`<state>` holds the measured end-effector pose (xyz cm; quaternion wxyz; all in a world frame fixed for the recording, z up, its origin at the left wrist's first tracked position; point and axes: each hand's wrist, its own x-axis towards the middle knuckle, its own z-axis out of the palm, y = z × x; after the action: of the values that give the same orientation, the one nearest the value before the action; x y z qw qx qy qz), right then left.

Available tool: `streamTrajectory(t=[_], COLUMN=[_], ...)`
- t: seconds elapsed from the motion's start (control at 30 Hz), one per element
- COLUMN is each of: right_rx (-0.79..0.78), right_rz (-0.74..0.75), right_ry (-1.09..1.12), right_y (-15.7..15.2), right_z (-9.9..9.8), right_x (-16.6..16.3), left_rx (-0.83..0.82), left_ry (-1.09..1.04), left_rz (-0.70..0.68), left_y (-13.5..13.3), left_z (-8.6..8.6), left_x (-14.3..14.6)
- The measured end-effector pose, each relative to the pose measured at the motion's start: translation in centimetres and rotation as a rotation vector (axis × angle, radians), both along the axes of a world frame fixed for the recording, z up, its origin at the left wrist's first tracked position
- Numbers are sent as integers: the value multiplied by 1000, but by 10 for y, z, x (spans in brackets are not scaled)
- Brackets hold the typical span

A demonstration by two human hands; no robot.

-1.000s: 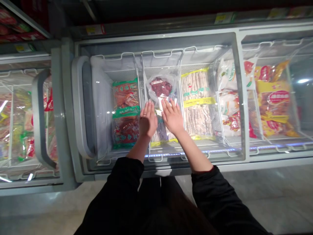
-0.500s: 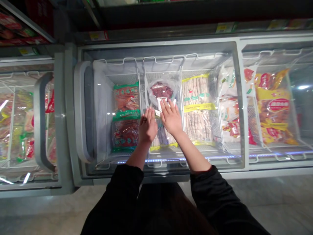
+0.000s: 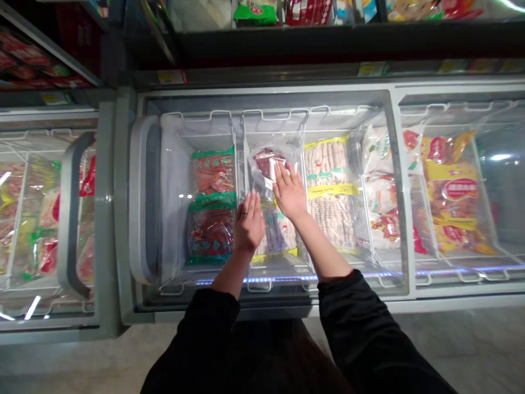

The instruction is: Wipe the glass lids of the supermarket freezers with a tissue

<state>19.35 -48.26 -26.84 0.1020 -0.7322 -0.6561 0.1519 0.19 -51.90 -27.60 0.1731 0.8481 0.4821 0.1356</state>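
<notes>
My left hand lies flat with straight fingers, over the glass lid of a chest freezer. Farther forward and to the right, my right hand is flat with its fingers spread. Under its fingertips shows a small white piece, perhaps tissue or cloth; its kind is unclear. Beneath the glass, near that hand, is a clear bag of dark red meat. A yellow-edged pack lies between my wrists, partly hidden by them. Neither hand has its fingers wrapped round anything.
Green-edged packs of meat fill the wire basket at left, pale yellow-banded packs the one at right. A grey lid handle runs along the left side. Another freezer adjoins at left. Shelved goods are behind.
My right hand has moved slightly right relative to the meat bag, with less of the white piece showing. The left hand has slid slightly nearer me. The view has tilted up, showing more shelf.
</notes>
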Motion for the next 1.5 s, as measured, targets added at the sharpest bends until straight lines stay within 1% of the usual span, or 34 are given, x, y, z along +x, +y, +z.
streamTrajectory(t=[0.07,0.13,0.17,0.23,0.3,0.37,0.43,0.5,0.53,0.6,0.67,0.7,0.77,0.8,0.87,0.93,0.97,1.0,1.07,1.1,1.17,1.23,1.3,1.33,1.4,1.47,1.5], right_rx=[-7,-35,-48,-63,-63,-54,-33,-11,-7,-21,-55,-71,-96,-105,-124,-142,-150,-148,-128,-113,-94,-103,-125,-130,-117,-73,-48], right_rz=[112,224,260,252,170,52,-57,-69,-30,102,209,224,176,128,8,-105,-133,-128,-33,40,169,205,176,138,36,-42,-48], right_ry=[12,18,18,11,-1,-14,-16,6,22,49,54,49,28,18,-4,-25,-33,-34,-16,-2,20,11,-8,-17,-25,-16,-4], right_y=[-11,-36,-49,-66,-61,-36,-3,18,21,9,-16,-28,-40,-38,-18,13,26,36,40,33,8,-17,-24,-19,8,42,57], right_z=[6,13,16,18,15,9,2,0,1,5,11,13,15,15,11,7,5,4,5,7,12,15,14,12,7,2,1], right_x=[-10,-8,-2,14,28,31,20,3,-3,-8,1,10,30,38,45,39,32,24,11,8,11,25,41,47,49,40,32], left_rx=[5,-4,-11,-24,-24,-15,-6,-2,0,2,8,10,11,10,2,-15,-27,-43,-55,-57,-62,-66,-52,-40,-22,-25,-30], left_ry=[-3,-1,0,2,4,10,11,5,1,-6,-22,-37,-80,-101,-120,-99,-77,-53,-15,1,28,41,46,49,61,77,84], left_rz=[0,8,11,10,5,1,-1,-1,-2,0,5,9,5,-2,0,35,58,72,77,75,69,69,77,83,82,74,71], left_y=[0,0,0,0,0,0,0,1,2,2,2,2,6,10,25,49,63,78,107,120,138,147,149,149,148,148,149], left_z=[1,2,2,2,1,1,1,2,2,3,3,4,5,6,7,10,11,12,15,15,15,14,12,10,8,7,6], left_x=[0,0,0,0,0,0,0,0,0,-1,-3,-3,-4,-3,1,11,17,24,37,42,51,57,59,60,61,61,61])
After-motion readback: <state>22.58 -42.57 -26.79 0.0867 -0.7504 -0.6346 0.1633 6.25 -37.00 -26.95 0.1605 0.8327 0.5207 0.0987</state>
